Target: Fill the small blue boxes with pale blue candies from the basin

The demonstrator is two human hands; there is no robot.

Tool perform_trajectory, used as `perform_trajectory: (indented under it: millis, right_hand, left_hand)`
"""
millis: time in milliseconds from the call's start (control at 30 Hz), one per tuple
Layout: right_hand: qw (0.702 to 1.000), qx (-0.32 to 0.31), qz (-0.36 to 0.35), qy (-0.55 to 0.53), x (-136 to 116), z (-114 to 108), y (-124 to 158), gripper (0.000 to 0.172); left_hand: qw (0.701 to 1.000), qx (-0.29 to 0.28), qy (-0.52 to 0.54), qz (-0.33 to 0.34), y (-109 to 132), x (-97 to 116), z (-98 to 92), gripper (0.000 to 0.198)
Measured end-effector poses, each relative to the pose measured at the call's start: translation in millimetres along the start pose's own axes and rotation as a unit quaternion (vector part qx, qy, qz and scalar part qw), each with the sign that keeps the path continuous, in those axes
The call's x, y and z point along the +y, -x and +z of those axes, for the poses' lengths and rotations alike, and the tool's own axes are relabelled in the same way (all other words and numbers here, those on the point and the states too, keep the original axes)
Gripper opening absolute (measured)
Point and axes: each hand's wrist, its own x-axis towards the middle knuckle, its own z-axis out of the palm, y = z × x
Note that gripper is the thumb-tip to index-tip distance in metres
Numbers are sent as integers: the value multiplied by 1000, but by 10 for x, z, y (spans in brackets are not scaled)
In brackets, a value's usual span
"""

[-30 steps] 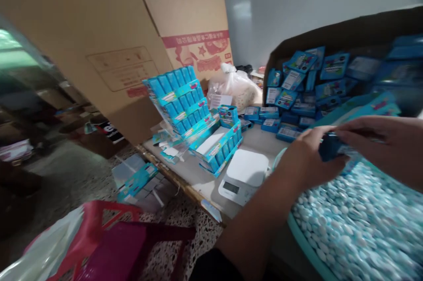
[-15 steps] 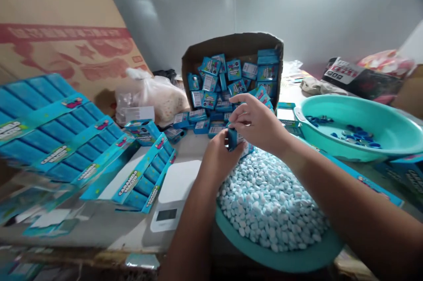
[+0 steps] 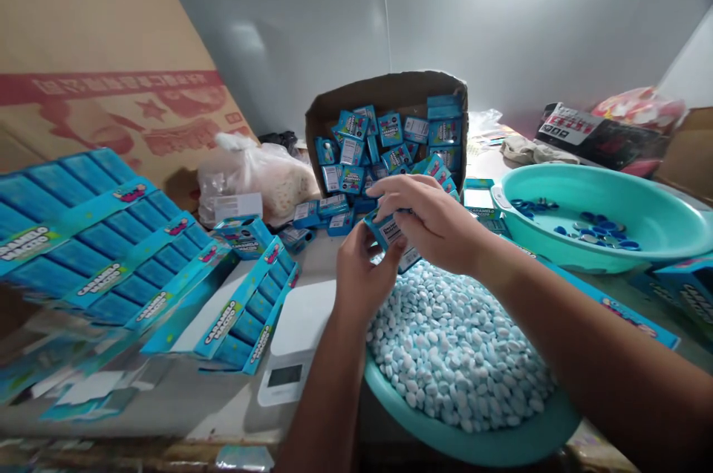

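My left hand (image 3: 368,261) is closed around a small blue candy box (image 3: 387,230), its printed side turned toward me. Over the top of that box curves my right hand (image 3: 431,217), thumb and fingers against its upper edge; part of the box is hidden beneath them. Right below lies a heap of pale blue and white candies (image 3: 457,354) in a teal basin (image 3: 473,449). Another small box (image 3: 409,259) shows at the far side of the heap, partly covered by my hands.
Behind my hands a tipped carton (image 3: 384,87) holds many small blue boxes. To the left stand a white scale (image 3: 304,317) and display trays (image 3: 245,310) of boxes. A turquoise basin (image 3: 607,183) with blue lids (image 3: 601,228) stands right. A plastic bag (image 3: 261,176) lies behind the scale.
The box in my left hand has tilted, so its printed face shows more. My right hand has lowered over its top and flattened. The view has shifted slightly.
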Motion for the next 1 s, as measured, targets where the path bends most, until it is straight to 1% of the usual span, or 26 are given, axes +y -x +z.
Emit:
perform_trajectory:
  millis: [67, 133, 167, 233, 300, 367, 400, 467, 567, 633, 667, 700, 767, 800, 867, 900, 933, 967, 1000]
  right_hand:
    - [997, -32, -24, 69, -38, -28, -6, 20]
    - [992, -49, -25, 110, -51, -58, -14, 17]
    - [992, -54, -18, 111, -44, -69, -17, 20]
    - [997, -55, 4, 58, -7, -74, -15, 27]
    - [998, -23, 38, -44, 35, -49, 4, 32]
    - [987, 35, 76, -135, 46, -3, 37, 34]
    - [981, 60, 92, -163, 35, 23, 54, 32]
    - [973, 86, 111, -185, -7, 66, 76, 27]
    - [960, 132, 103, -225, -42, 90, 56, 19]
    - [939, 181, 98, -276, -13, 72, 18, 17]
    - [928, 194, 102, -301, 14, 56, -2, 16]
    - [920, 195, 114, -321, 44, 37, -20, 17]
    - [913, 159, 159, -339, 99, -1, -47, 14]
    - [912, 129, 190, -340, 120, -17, -56, 21]
    - [908, 65, 257, -325, 150, -41, -66, 59]
    - [904, 35, 289, -312, 162, -50, -68, 75]
    - [900, 4, 320, -295, 174, -58, -67, 83]
    - [897, -25, 348, -274, 188, -65, -63, 85]
    - [896, -51, 367, -245, 204, -73, -55, 82]
  left_hand:
    - [995, 14, -81, 51, 14, 35, -8, 20]
    - [978, 24, -177, 108, 19, 65, -16, 14]
    - [969, 24, -210, 127, 19, 75, -19, 13]
    - [961, 18, -238, 143, 13, 84, -23, 15]
    - [959, 15, -244, 144, 8, 86, -24, 19]
    - [954, 31, -255, 156, 8, 94, -21, 23]
    - [951, 41, -258, 164, 10, 102, -18, 24]
    - [952, 53, -248, 171, 14, 121, -10, 23]
    - [963, 50, -224, 145, 20, 143, 6, 24]
    - [968, 48, -217, 120, 24, 148, 13, 28]
    - [970, 47, -214, 107, 26, 148, 14, 31]
    - [972, 47, -209, 95, 29, 147, 15, 32]
    - [975, 52, -199, 79, 33, 142, 13, 33]
    - [976, 54, -198, 77, 33, 136, 11, 33]
    - [974, 53, -202, 87, 26, 120, 2, 33]
    - [973, 46, -206, 95, 19, 110, -5, 33]
    - [971, 36, -210, 105, 11, 100, -13, 32]
    - [970, 21, -213, 116, 3, 91, -22, 32]
    - [968, 2, -214, 128, -3, 85, -32, 31]
